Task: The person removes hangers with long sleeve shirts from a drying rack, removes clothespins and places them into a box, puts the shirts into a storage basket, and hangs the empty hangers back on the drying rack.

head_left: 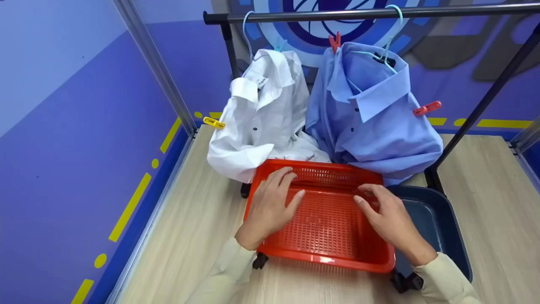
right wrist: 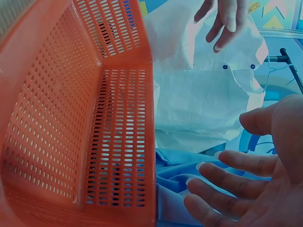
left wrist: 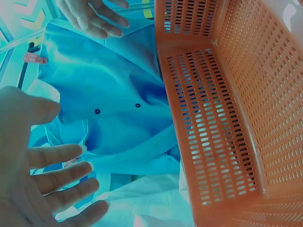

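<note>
Both bare hands hover over a red plastic basket [head_left: 325, 261] with slotted sides, and nothing lies in it. My left hand [head_left: 272, 202] is above the basket's left part, fingers loosely bent and apart. Over the right part is my right hand [head_left: 386, 213], its thumb and fingers spread. In the wrist views the left hand [left wrist: 52, 175] and right hand [right wrist: 246, 175] hold nothing. Behind the basket hang a white shirt [head_left: 274, 114] on the left and a blue shirt [head_left: 379, 122] on the right, each on a light blue hanger from a black rail [head_left: 295, 17].
A dark tray [head_left: 428, 219] lies to the right, partly under the basket. Clips sit on the shirts: a yellow clip [head_left: 214, 123], a red clip [head_left: 427, 108] and another red clip [head_left: 334, 41]. A black upright [head_left: 493, 97] stands right; a purple wall [head_left: 84, 160] runs along the left.
</note>
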Demonstrator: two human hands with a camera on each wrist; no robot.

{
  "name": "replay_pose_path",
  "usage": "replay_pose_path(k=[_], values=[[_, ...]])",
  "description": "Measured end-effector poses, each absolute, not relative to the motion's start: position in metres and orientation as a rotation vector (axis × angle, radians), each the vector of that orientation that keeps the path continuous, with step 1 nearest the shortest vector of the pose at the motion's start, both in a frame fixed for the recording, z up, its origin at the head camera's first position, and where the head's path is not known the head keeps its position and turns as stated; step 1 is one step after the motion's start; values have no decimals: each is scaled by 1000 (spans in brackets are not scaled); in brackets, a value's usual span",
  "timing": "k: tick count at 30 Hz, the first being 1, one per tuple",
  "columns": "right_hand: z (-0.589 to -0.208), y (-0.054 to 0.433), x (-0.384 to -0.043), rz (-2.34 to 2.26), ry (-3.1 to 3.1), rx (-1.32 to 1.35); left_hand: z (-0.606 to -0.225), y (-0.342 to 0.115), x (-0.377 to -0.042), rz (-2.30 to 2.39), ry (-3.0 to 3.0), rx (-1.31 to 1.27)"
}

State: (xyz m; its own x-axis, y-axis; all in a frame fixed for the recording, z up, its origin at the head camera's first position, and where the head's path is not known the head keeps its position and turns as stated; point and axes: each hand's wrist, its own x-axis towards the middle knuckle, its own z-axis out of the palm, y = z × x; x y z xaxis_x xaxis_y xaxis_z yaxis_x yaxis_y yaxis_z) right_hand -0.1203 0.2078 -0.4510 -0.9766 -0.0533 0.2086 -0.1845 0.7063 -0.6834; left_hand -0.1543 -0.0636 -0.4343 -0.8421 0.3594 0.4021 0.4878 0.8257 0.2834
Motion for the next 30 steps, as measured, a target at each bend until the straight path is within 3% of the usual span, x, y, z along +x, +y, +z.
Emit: replay_pose_path(k=[30], values=[[-468, 218, -117, 1067, -2746, 153, -409, -122, -167, -756, -2275, -393]])
